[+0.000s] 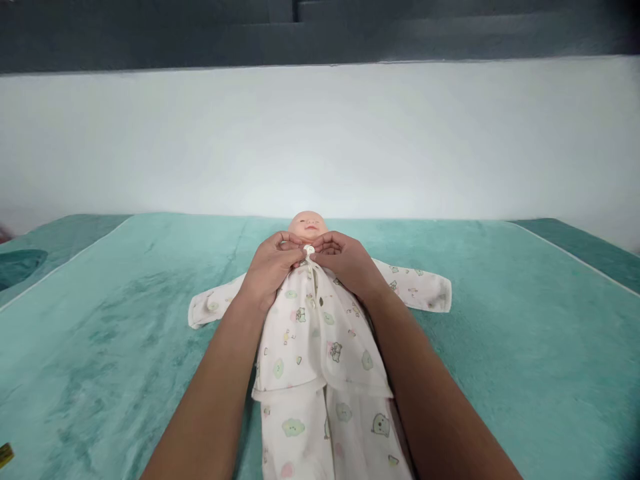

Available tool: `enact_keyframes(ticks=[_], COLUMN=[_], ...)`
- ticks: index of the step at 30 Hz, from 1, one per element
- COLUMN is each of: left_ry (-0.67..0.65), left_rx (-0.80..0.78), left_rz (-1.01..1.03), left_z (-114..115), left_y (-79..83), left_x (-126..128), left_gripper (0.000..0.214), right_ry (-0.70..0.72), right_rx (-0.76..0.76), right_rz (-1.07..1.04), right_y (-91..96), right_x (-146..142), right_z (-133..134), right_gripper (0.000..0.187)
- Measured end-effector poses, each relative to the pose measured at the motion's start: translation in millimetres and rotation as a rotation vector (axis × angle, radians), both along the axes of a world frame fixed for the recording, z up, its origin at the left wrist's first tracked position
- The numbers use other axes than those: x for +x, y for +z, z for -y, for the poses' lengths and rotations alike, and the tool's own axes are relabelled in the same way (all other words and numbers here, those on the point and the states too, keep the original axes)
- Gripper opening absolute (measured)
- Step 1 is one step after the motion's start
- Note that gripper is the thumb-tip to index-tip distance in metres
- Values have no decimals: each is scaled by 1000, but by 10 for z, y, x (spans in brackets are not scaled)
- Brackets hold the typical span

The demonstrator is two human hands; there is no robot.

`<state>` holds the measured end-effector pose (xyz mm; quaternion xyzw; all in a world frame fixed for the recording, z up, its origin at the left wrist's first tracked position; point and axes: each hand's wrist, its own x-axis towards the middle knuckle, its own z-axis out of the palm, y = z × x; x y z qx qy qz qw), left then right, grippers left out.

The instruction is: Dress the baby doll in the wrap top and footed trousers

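A baby doll (307, 221) lies on its back, head away from me. It wears a white printed baby shirt (300, 347) with long sleeves spread to both sides, and matching trousers (300, 447). At the neckline my left hand (273, 263) pinches the left side of the shirt collar. My right hand (347, 260) is closed on the right side of the collar, its fingertips close to the left ones. A white round button (309, 250) shows between the fingertips. Whether it sits through its hole cannot be seen. Below, the shirt's front edges hang slightly apart.
A teal plush blanket (500, 373) covers the surface under the doll. Behind it rises a white wall (320, 140) with a dark band on top. A small yellow object (6, 455) lies at the lower left edge.
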<state>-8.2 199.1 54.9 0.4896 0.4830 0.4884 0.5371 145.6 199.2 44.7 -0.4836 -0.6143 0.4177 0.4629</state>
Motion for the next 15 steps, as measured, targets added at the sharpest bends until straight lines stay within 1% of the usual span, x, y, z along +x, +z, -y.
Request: enact_keyframes(ticks=[4,8,12,15], left_ry=[-41,-65,-50,-5], left_rx=[15,26,50,90], left_rz=[42,34,-26,-78], left_z=[6,14,11,-6], left_y=[-12,-14,-35,-56], left_x=[-18,-21,-11,1], left_gripper=[23,19,18,21], right_ry=[8,1,4,6], right_rx=[66,70,60,43], right_rz=[-18,-26,-53,-59], right_y=[-62,-90,-99,-102], right_x=[12,19,29,36], right_z=[-44,-67,-67,-55], right_gripper=[18,18,19,20])
